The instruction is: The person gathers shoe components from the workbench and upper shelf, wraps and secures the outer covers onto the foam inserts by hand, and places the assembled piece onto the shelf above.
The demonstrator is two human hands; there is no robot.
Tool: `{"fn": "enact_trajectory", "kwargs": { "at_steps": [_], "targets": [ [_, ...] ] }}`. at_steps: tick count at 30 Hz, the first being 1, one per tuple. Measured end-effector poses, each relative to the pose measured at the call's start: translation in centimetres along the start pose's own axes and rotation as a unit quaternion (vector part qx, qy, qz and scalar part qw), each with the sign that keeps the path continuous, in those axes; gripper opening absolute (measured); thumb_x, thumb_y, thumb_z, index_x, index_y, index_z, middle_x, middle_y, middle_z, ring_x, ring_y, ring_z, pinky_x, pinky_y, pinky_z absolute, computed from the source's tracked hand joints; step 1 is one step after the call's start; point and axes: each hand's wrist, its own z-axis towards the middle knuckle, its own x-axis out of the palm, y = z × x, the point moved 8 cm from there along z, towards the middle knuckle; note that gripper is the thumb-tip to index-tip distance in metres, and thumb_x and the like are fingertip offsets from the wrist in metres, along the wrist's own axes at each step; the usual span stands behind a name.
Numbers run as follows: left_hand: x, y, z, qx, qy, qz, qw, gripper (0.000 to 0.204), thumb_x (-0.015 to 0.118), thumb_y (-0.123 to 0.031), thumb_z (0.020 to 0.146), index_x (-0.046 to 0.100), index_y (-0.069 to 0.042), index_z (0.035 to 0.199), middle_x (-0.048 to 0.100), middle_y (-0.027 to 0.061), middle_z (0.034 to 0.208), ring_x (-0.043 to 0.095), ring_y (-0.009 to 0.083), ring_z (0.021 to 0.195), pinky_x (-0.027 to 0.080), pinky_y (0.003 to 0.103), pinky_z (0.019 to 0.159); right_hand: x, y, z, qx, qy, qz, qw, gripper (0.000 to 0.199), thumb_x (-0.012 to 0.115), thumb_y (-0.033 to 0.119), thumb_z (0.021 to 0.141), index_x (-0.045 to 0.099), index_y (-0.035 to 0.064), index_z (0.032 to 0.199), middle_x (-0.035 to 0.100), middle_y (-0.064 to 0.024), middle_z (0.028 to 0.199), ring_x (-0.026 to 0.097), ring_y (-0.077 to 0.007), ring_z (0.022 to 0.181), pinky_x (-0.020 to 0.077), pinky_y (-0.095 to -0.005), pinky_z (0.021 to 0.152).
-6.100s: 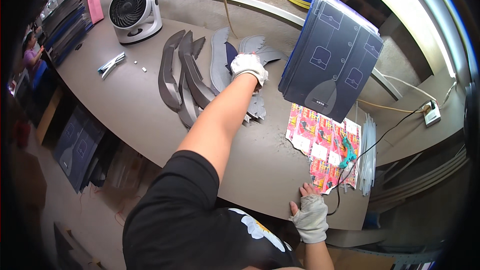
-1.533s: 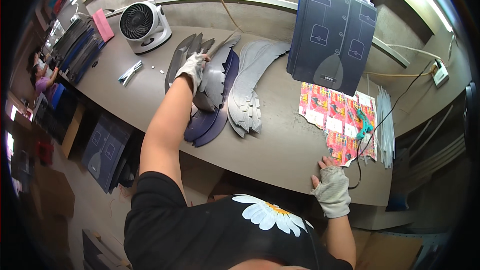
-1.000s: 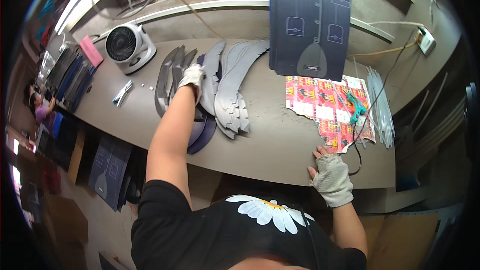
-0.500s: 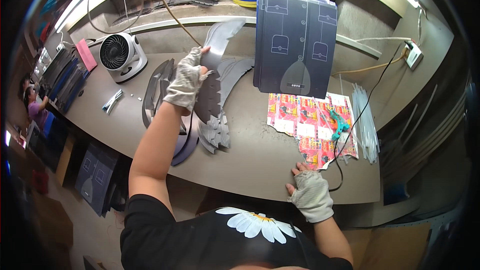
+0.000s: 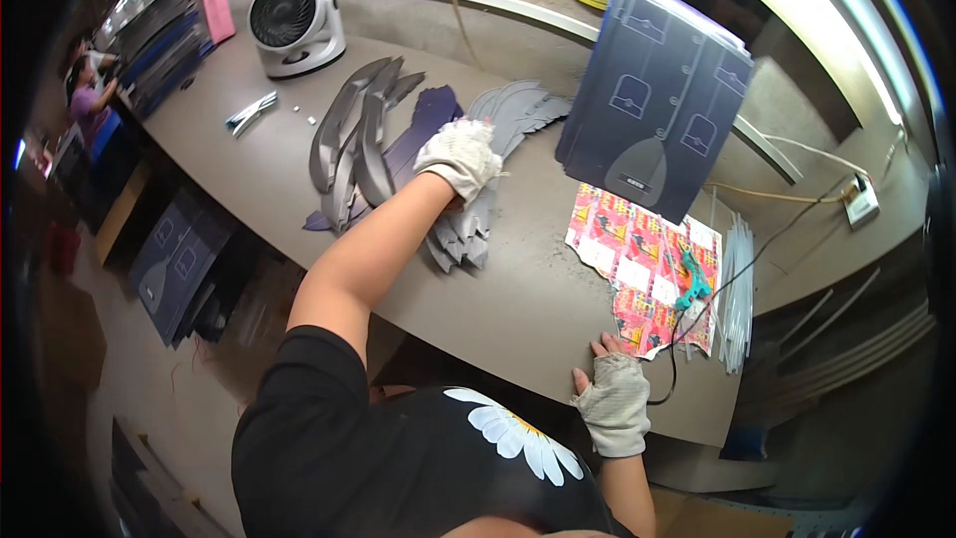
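Over grey pieces (image 5: 518, 108) on the table (image 5: 538, 339) lies the left hand (image 5: 460, 155) — gloved.

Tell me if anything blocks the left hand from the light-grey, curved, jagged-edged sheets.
Nothing visible does: the white-gloved left hand is over the light-grey curved sheets. A dark purple curved sheet lies to their left; what lies under the hand is hidden.

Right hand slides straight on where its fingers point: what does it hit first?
Most likely the red-and-white printed sheet: the right hand points at its ragged left side. Its fingers lie very near that edge; whether they already touch is hard to tell.
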Motion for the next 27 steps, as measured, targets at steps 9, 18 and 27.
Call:
{"fn": "enact_trajectory", "kwargs": {
  "at_steps": [9, 18, 27],
  "targets": [
    [-1.5, -2.2, -0.8, -0.049, 0.044, -0.007, 0.998, 0.065, 0.071, -0.041, 0.101, 0.064, -0.010, 0.158, 0.070, 0.0200, 0.151, 0.067, 0.0385, 0.140, 0.057, 0.052, 0.115, 0.8, -0.5, -0.5, 0.004, -0.001, 0.000, 1.000, 0.057, 0.083, 0.032, 0.095, 0.074, -0.0003, 0.141, 0.070, -0.0226, 0.153, 0.065, -0.0427, 0.143, 0.0481, -0.0535, 0.125],
    [-1.5, -1.3, -2.2, -0.051, -0.017, -0.042, 0.998, 0.043, 0.072, -0.037, 0.101, 0.075, -0.011, 0.135, 0.079, 0.0179, 0.131, 0.075, 0.0369, 0.125, 0.062, 0.052, 0.104, 0.8, -0.7, -0.7, 0.002, -0.007, -0.007, 1.000, 0.058, 0.083, 0.034, 0.093, 0.074, -0.0001, 0.140, 0.070, -0.0227, 0.152, 0.065, -0.0432, 0.143, 0.0476, -0.0559, 0.125],
    [-0.8, -1.0, -2.6, -0.033, -0.064, 0.000, 0.997, 0.052, 0.069, -0.035, 0.101, 0.070, -0.011, 0.147, 0.076, 0.0184, 0.137, 0.072, 0.0384, 0.127, 0.060, 0.053, 0.106, 0.7, -0.1, -0.4, 0.002, 0.001, -0.015, 1.000, 0.054, 0.083, 0.034, 0.095, 0.075, -0.0006, 0.135, 0.072, -0.0240, 0.148, 0.067, -0.0439, 0.141, 0.0500, -0.0562, 0.122]
  ]
}}
